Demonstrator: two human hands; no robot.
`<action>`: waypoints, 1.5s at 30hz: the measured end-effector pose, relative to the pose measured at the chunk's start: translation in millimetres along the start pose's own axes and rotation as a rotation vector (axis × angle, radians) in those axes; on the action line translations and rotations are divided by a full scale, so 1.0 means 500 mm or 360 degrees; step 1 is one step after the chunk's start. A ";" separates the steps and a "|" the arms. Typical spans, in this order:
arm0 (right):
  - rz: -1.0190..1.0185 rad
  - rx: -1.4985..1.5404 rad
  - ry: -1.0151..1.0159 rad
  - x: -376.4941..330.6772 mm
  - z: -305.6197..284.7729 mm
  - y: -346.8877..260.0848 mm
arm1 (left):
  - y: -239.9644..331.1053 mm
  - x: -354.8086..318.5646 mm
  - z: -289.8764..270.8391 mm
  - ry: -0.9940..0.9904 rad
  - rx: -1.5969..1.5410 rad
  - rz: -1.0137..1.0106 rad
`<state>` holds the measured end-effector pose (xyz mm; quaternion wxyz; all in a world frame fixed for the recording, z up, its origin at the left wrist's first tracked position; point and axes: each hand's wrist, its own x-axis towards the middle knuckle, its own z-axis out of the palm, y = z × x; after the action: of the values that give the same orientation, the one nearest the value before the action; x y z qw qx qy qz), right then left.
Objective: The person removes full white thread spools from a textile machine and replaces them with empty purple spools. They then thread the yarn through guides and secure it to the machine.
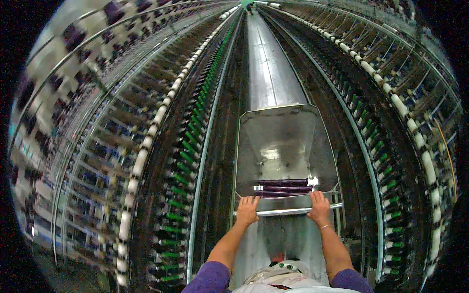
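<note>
A metal cart (276, 139) with a deep open bin stands in front of me, in the aisle. Across its near side runs a shiny handle bar (283, 212). My left hand (248, 210) is closed over the left part of this bar, its fingertips reaching toward the bin's near rim. On the right part, my right hand (319, 207) grips the bar in the same way, a thin bangle at its wrist. Dark purple yarn bobbins (286, 189) with pale ends lie crosswise at the near end inside the bin, between my two hands.
Long spinning frames line both sides, with green-and-dark spindles (183, 167) on the left and similar spindles (376, 145) on the right. White rollers (142, 161) run above them. A smooth metal floor strip (266, 63) stretches ahead to a distant person (250, 7).
</note>
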<state>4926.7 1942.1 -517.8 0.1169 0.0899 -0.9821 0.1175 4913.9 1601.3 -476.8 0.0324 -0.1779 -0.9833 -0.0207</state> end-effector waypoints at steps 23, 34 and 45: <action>-0.0072 0.0013 0.0077 1.327 0.261 0.281 | -0.484 1.294 0.081 0.0085 -0.0117 -0.0110; 0.0020 -0.0044 0.0053 2.044 0.375 0.428 | -0.717 2.008 0.101 0.0246 -0.0013 -0.0071; 0.0094 -0.0054 -0.0110 2.729 0.561 0.572 | -0.977 2.658 0.165 0.0201 -0.0078 -0.0136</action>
<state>3504.7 1941.5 -501.0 0.0809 0.0628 -0.9896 0.1011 3495.5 1611.7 -478.7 0.0889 -0.1348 -0.9852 -0.0574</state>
